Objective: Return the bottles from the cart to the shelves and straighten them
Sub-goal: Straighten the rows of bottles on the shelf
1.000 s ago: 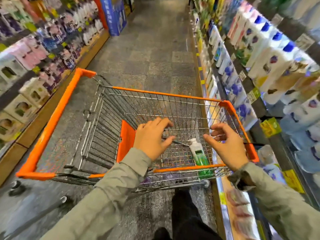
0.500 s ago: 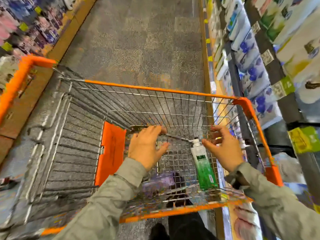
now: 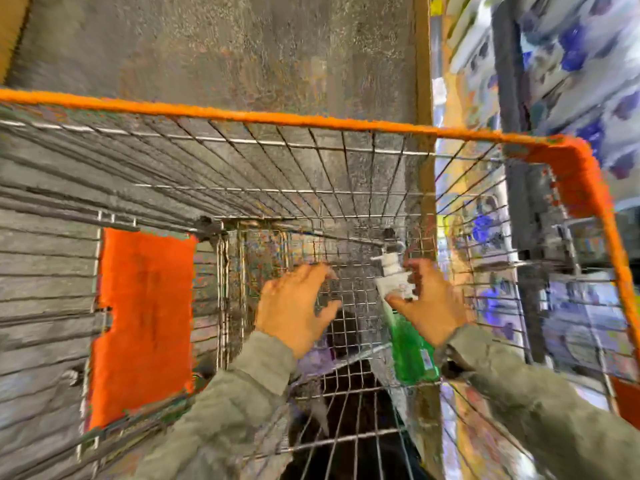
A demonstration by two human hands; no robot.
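Bright, even indoor light; heavy motion blur and blocky smearing throughout, wide-angle bending at the edges.

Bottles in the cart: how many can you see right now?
2, one uncertain: a green pump bottle gripped by the right hand; a blurred purplish shape, likely a bottle, by the left sleeve. Arms may hide others.

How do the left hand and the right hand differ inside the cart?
The left hand is spread and holds nothing; the right hand curls thumb and fingers round the green bottle near its pump. The left hand hovers over bare wire mesh; the right hand is nearer the right wall of the cart. Both reach into the cart.
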